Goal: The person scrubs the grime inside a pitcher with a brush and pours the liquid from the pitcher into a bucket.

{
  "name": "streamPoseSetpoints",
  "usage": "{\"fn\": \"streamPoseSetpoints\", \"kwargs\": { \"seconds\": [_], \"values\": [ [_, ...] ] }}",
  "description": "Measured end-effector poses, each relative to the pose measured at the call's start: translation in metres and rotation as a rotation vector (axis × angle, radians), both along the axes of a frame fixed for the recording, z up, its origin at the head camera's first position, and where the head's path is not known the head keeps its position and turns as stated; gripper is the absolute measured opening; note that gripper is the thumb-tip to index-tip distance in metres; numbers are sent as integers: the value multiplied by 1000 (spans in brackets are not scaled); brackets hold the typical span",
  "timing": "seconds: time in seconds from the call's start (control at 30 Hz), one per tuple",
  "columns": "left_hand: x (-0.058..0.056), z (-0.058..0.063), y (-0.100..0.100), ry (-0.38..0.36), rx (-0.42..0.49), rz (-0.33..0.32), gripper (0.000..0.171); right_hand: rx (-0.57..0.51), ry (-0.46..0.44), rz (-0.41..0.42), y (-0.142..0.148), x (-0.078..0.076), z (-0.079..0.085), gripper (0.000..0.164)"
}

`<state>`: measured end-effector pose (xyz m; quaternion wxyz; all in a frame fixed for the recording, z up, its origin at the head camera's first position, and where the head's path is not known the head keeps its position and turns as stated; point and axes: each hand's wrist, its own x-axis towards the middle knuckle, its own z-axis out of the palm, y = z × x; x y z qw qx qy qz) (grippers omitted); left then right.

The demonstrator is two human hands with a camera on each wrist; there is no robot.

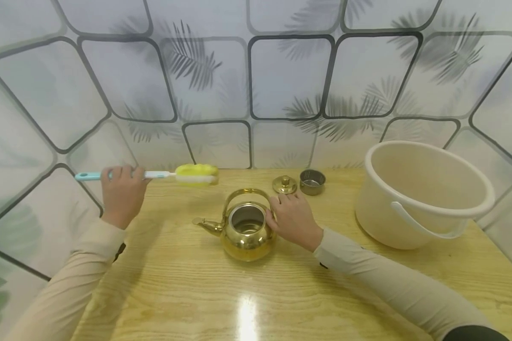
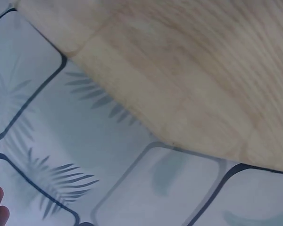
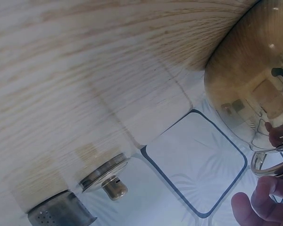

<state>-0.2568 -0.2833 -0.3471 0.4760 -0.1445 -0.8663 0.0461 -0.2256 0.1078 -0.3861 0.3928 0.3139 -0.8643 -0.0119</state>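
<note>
My left hand (image 1: pixel 123 196) grips a bottle brush by its light blue and white handle (image 1: pixel 155 174), held level in the air at the left. Its yellow and white sponge head (image 1: pixel 196 173) points right, toward the space above the teapot's spout. A shiny gold teapot (image 1: pixel 246 248) stands upright and uncovered on the table, spout to the left and arched handle raised. My right hand (image 1: pixel 294 220) holds the handle at its right end. In the right wrist view, curled fingers (image 3: pixel 262 202) show beside the handle and the teapot's side (image 3: pixel 236 89).
Behind the teapot lie its gold lid (image 1: pixel 284 185), knob up, and a small metal strainer (image 1: pixel 312 183) with holes. A big cream bucket (image 1: pixel 403 227) with a white carrying handle stands at the right. A patterned wall (image 1: pixel 292 80) borders the wooden table (image 1: pixel 187 293).
</note>
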Motion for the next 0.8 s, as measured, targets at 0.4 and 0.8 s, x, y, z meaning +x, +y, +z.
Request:
{"fn": "streamPoseSetpoints", "kwargs": {
  "seconds": [0.4, 0.8],
  "values": [
    [20, 27, 27, 9, -53, -70, 24, 9, 9, -4, 1, -1, -2, 18],
    [39, 48, 54, 89, -97, -236, 26, -7, 30, 9, 1, -2, -2, 16]
  ]
}}
